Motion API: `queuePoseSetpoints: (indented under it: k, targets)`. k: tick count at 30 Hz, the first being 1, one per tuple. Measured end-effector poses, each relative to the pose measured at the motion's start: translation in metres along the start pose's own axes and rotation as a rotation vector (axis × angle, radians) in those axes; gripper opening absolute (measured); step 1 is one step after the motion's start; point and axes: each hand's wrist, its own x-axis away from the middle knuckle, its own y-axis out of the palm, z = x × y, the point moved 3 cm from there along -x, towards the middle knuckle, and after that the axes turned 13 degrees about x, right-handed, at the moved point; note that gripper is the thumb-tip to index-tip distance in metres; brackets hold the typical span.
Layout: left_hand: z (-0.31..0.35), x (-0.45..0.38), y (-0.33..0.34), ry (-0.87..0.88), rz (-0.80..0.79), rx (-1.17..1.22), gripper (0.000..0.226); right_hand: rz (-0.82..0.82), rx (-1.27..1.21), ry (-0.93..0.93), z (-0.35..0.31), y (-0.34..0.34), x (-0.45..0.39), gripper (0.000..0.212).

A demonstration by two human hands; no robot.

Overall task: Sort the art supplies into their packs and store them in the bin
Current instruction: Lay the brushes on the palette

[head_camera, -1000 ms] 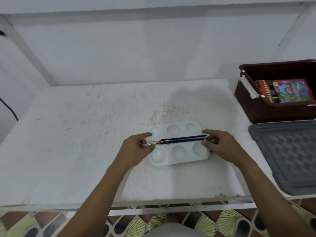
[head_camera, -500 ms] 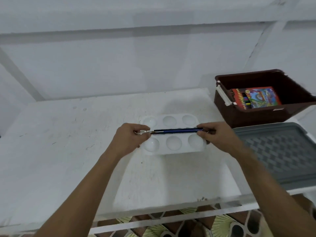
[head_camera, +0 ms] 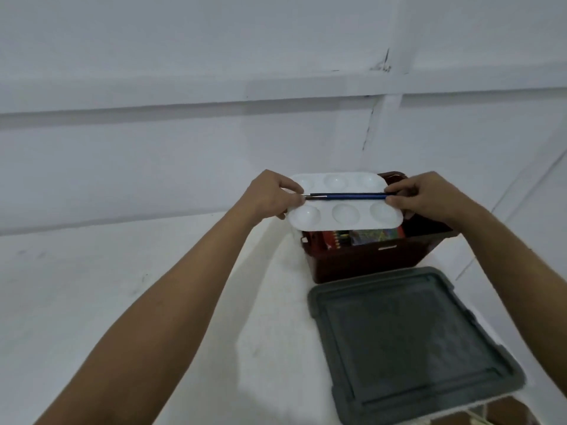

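White palette (head_camera: 345, 214) with brushes (head_camera: 346, 196) across it, gripped at both ends by left hand (head_camera: 273, 194) and right hand (head_camera: 429, 197) above brown bin (head_camera: 368, 259).

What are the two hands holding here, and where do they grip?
Left hand and right hand grip the short ends of the white plastic six-well palette, thumbs pinning blue-handled paintbrushes on top.

White six-well plastic palette (head_camera: 345, 220): smooth, slightly glossy. Thin blue-handled paintbrushes (head_camera: 352, 196): glossy lacquer. Dark brown plastic bin (head_camera: 368, 262): smooth, faint sheen. Grey rectangular plastic lid (head_camera: 411, 342): matt, textured centre. White painted bench (head_camera: 122, 286): matt, scuffed.
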Motion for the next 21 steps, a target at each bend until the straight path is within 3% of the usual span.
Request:
queuePoseSetpoints:
  k: [9,16,21]
  targets:
    - [0.006,-0.032,0.08,-0.068,0.046,-0.344,0.024,-0.126,0.244,-0.044,0.068,0.011,-0.04,0.03]
    - [-0.001,-0.031,0.107,-0.116,0.019,-0.582,0.021,-0.163,0.488,-0.147,0.074,0.025,-0.044,0.031]
    - [0.0,-0.03,0.116,-0.12,0.029,-0.721,0.011,-0.151,0.491,-0.135,0.073,0.031,-0.046,0.03]
